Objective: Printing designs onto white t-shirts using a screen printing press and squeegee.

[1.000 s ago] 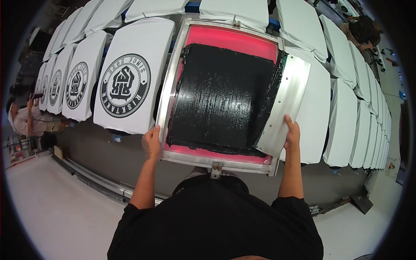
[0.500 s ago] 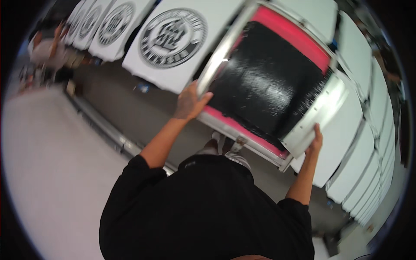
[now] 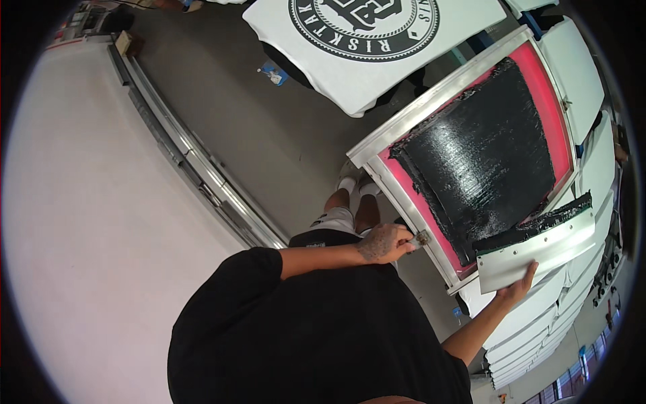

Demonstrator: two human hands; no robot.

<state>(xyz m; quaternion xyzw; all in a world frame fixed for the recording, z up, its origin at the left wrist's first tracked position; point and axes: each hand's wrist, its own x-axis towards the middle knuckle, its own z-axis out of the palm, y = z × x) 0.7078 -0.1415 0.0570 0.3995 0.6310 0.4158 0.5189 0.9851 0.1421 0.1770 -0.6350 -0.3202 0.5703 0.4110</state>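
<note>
A screen-printing frame [image 3: 431,101] with silver rails and a pink mesh border [image 3: 548,128] lies at an angle over the white shirts on the right. Black ink [image 3: 471,161] covers most of its mesh, with a thick ridge along the near side. My left hand [image 3: 387,244] is closed at the near rail, its fingers on a small metal bracket [image 3: 422,238]. In my right hand [image 3: 517,283] is a wide metal squeegee [image 3: 538,249], thumb on its silver holder. Ink coats the blade edge, which is tilted over the frame's right corner.
A printed white shirt [image 3: 377,60] lies beyond the frame, and several white shirts on boards [image 3: 538,303] run down the right. A long metal rail [image 3: 182,155] edges a pale surface [image 3: 101,222] at left. On the grey floor [image 3: 222,74] lies a small blue-and-white item [image 3: 273,73].
My left hand has left the frame's left side rail and now holds the bracket at its near rail. The squeegee's inked edge has turned up into view. The whole view has swung.
</note>
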